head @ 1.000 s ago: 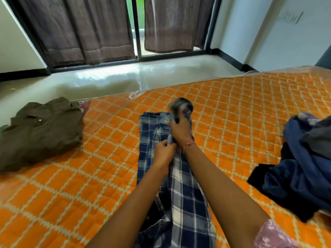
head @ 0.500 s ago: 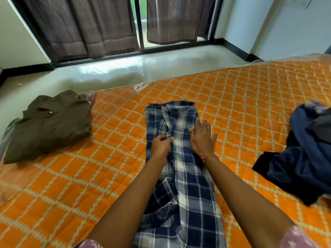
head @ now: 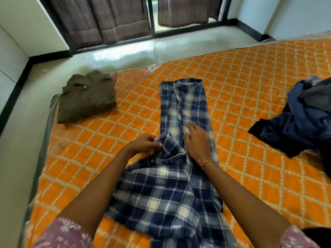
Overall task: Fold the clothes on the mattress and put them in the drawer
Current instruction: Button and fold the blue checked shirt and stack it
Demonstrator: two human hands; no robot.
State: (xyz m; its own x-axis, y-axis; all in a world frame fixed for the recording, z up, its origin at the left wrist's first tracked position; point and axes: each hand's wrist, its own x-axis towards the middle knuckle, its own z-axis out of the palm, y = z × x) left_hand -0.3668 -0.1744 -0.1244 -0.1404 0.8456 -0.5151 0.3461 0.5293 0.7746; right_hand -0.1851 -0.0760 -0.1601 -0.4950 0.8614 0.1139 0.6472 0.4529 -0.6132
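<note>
The mattress (head: 250,108) has a quilted orange cloth cover stitched in pale zigzag lines, and a clear glossy plastic wrap lies over it, crinkled and shiny along the far edge. The checked shirt (head: 186,108) is thin woven cloth, soft and matt, rumpled where it bunches near its middle. The olive shirt (head: 86,99) is heavier matt cloth with a small shiny metal-looking button. The dark blue pile of clothes (head: 300,126) is soft cloth with a faint sheen in its folds. The floor (head: 125,52) is smooth and glossy, throwing back window light. The curtains (head: 107,17) are dull, creased brown cloth. The walls (head: 21,27) look smooth and matt.
</note>
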